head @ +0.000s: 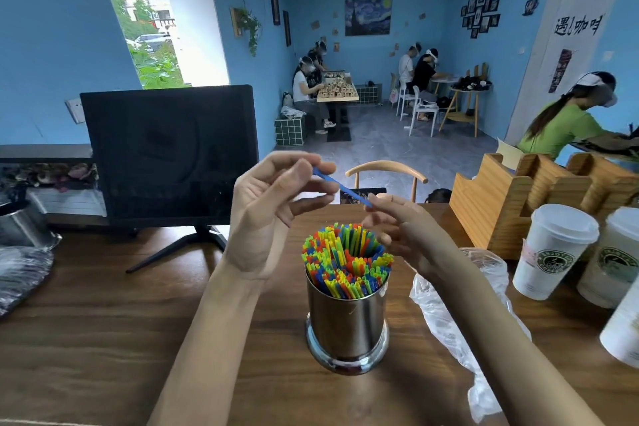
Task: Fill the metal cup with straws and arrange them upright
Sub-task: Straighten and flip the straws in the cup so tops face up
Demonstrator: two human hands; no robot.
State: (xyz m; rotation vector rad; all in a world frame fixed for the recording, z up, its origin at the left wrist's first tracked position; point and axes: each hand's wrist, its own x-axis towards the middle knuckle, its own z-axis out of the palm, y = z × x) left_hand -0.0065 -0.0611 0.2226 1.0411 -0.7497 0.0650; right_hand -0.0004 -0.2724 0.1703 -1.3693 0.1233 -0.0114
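Note:
A shiny metal cup (pixel 347 322) stands on the wooden table (pixel 103 339) in front of me. Many coloured straws (pixel 345 259) stand upright in it, packed around a small gap in the middle. Above the cup a single blue straw (pixel 342 187) lies slanted between my hands. My left hand (pixel 273 207) pinches its upper end with curled fingers. My right hand (pixel 397 228) pinches its lower end, just above the straw tops.
A crumpled clear plastic bag (pixel 449 315) lies right of the cup. White lidded paper cups (pixel 549 249) and a wooden organiser (pixel 501 197) stand at the right. A black monitor (pixel 169 152) stands at the back left, a metal bucket (pixel 24 225) at the far left. People sit beyond.

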